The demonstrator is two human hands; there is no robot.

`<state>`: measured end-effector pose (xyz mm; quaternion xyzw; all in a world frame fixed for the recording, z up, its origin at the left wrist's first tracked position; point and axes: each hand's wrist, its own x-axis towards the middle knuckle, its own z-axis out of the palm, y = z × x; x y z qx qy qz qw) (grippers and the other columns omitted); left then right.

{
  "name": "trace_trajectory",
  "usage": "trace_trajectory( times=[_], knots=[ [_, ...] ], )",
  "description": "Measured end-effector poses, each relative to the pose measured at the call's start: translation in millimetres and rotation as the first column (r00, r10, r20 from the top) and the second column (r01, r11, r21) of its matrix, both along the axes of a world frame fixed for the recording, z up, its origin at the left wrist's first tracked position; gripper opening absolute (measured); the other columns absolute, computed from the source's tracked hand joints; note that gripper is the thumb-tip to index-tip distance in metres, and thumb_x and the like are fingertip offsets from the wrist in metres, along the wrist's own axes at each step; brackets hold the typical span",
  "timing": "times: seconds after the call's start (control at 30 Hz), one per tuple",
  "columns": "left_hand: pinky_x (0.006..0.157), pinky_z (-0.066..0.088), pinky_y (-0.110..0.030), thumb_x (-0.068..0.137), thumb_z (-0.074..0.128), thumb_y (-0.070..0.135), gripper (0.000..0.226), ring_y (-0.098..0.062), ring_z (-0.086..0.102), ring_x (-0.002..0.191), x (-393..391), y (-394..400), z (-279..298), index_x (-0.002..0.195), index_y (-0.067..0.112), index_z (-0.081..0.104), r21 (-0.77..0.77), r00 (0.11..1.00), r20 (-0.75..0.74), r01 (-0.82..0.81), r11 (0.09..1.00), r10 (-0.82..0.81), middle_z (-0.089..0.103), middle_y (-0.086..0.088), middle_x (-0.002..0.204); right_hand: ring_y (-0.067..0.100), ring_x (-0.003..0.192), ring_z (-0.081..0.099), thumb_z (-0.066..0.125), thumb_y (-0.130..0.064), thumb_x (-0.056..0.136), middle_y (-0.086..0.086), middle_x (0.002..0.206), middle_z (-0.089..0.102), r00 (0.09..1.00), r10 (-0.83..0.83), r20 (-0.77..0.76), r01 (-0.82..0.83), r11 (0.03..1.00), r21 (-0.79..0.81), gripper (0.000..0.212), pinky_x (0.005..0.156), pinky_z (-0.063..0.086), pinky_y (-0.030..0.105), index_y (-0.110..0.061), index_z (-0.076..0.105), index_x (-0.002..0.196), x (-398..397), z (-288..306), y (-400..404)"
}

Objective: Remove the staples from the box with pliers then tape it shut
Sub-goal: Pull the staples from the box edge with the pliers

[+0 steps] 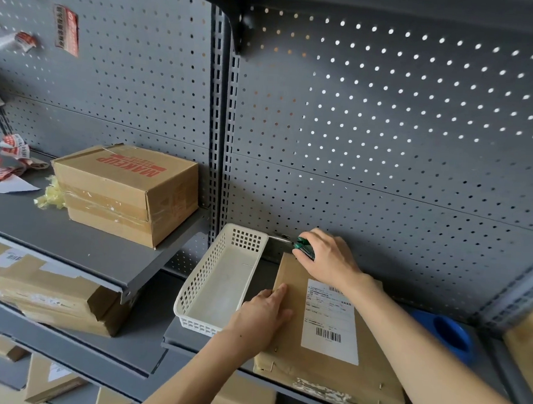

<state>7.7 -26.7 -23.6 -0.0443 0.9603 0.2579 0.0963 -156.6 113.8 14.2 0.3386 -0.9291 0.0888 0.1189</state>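
a person works at a grey shelf [190, 341], where a flat brown box [291, 299] lies with its label [330, 319] facing up. the left hand [262, 320] lies flat, fingers straight, pressing on the box's near left part. the right hand [327, 257] is curled round green-handled pliers [303, 247] at the box's far end, the metal nose reaching left toward the rim of a white basket [224, 280] that sits just beside the box.

the job looks to be in its staple-pulling stage. several staples [380, 385] are in place along the near edge of the box, so that end seems not yet done; whether any are out at the far end cannot be told, since the hand covers it. no fresh tape shows on the box, only a torn scrap near the front, so taping appears to be left. a blue object [452, 335] at right may be a tape holder, though that is unclear.

the box's long axis runs from the near edge of the shelf back toward the pegboard [417, 132], tilted slightly left at the far end. the pliers lie roughly crosswise to it, nose pointing left.
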Motion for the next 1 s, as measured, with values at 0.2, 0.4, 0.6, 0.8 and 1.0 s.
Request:
trace_trajectory(
  times=[0.2, 0.4, 0.6, 0.8, 1.0],
  knots=[
    [0.101, 0.047, -0.038, 0.103, 0.042, 0.045, 0.060, -0.028, 0.055, 0.124, -2, 3, 10, 0.156, 0.024, 0.023, -0.052, 0.999, -0.031, 0.017, 0.999, -0.019, 0.051, -0.009, 0.143, 0.018, 0.104, 0.065, 0.048, -0.057, 0.103, -0.006, 0.126, 0.064, 0.997, -0.074, 0.024, 0.074, 0.997, 0.008, 0.048, 0.093, 0.050, 0.037, -0.023, 0.061, 0.135, 5, -1, 43],
    [0.094, 0.045, -0.032, 0.101, 0.048, 0.045, 0.060, -0.024, 0.056, 0.121, -4, 0, 13, 0.154, 0.026, 0.028, -0.040, 0.998, -0.062, 0.013, 0.999, -0.016, 0.058, -0.005, 0.136, 0.015, 0.101, 0.065, 0.044, -0.060, 0.102, -0.009, 0.123, 0.064, 0.987, -0.157, 0.031, 0.157, 0.987, 0.016, 0.049, 0.096, 0.051, 0.040, -0.025, 0.059, 0.134, 14, -3, 90],
    [0.090, 0.047, -0.033, 0.098, 0.053, 0.044, 0.057, -0.025, 0.058, 0.116, -8, 0, 15, 0.149, 0.027, 0.036, -0.024, 0.997, -0.073, -0.012, 1.000, 0.010, 0.059, -0.004, 0.132, 0.014, 0.101, 0.064, 0.042, -0.061, 0.102, -0.009, 0.120, 0.064, 0.967, -0.256, 0.018, 0.255, 0.966, 0.032, 0.049, 0.094, 0.049, 0.038, -0.027, 0.059, 0.133, 27, -6, 135],
    [0.090, 0.047, -0.034, 0.099, 0.050, 0.047, 0.056, -0.026, 0.057, 0.119, -11, 6, 18, 0.151, 0.035, 0.034, 0.009, 0.987, -0.144, -0.065, 0.998, 0.066, 0.055, -0.007, 0.138, 0.016, 0.099, 0.065, 0.046, -0.060, 0.102, -0.008, 0.119, 0.064, 0.942, -0.335, 0.023, 0.334, 0.942, 0.039, 0.048, 0.085, 0.048, 0.034, -0.025, 0.060, 0.131, 37, -14, 171],
    [0.094, 0.049, -0.038, 0.100, 0.045, 0.053, 0.059, -0.029, 0.058, 0.120, -15, 14, 13, 0.154, 0.038, 0.028, 0.001, 0.986, -0.141, -0.085, 0.996, 0.084, 0.050, -0.010, 0.140, 0.019, 0.094, 0.066, 0.049, -0.058, 0.101, -0.007, 0.110, 0.065, 0.921, -0.389, 0.006, 0.389, 0.921, 0.024, 0.042, 0.081, 0.053, 0.036, -0.025, 0.064, 0.123, 42, -21, 194]
  ],
)
